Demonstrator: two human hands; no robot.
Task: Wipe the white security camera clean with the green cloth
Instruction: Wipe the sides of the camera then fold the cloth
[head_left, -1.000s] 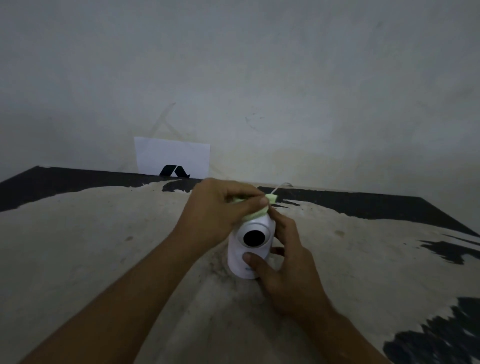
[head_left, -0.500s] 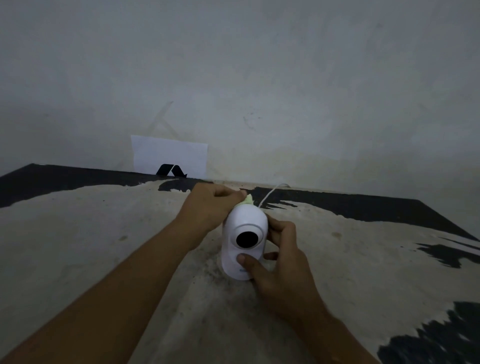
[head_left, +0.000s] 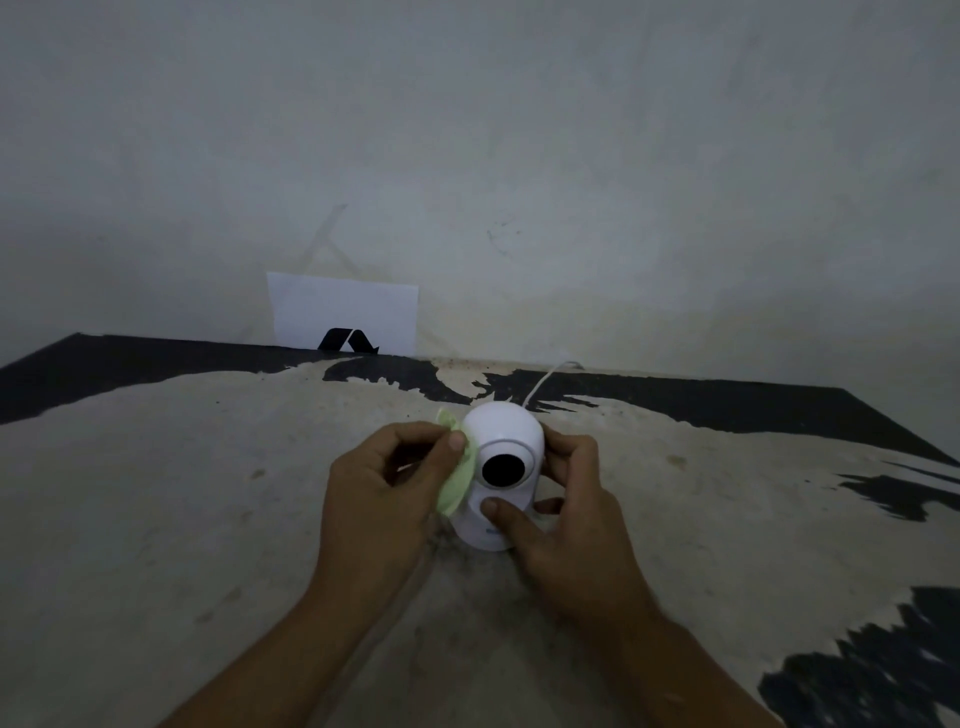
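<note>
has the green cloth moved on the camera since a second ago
Yes. The green cloth went from the top of the security camera down to its left side, beside the lens.

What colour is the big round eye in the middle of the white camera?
Black. The round lens on the white plastic security camera shows best in the head view.

The white security camera (head_left: 501, 473) stands upright near the middle of the worn table (head_left: 156, 519), hemmed on both flanks: the left hand (head_left: 387, 493) presses the green cloth (head_left: 460, 475) against its left side, and the right hand (head_left: 558, 512) wraps its right side with the thumb across the lower front. Its domed top and the lens face are uncovered, and the tabletop lies bare to the far left and far right of the forearms. Behind it a thin white cable (head_left: 545, 382) runs toward the wall (head_left: 571, 182), and a white paper card (head_left: 343, 314) leans there, well apart to the back left.
</note>
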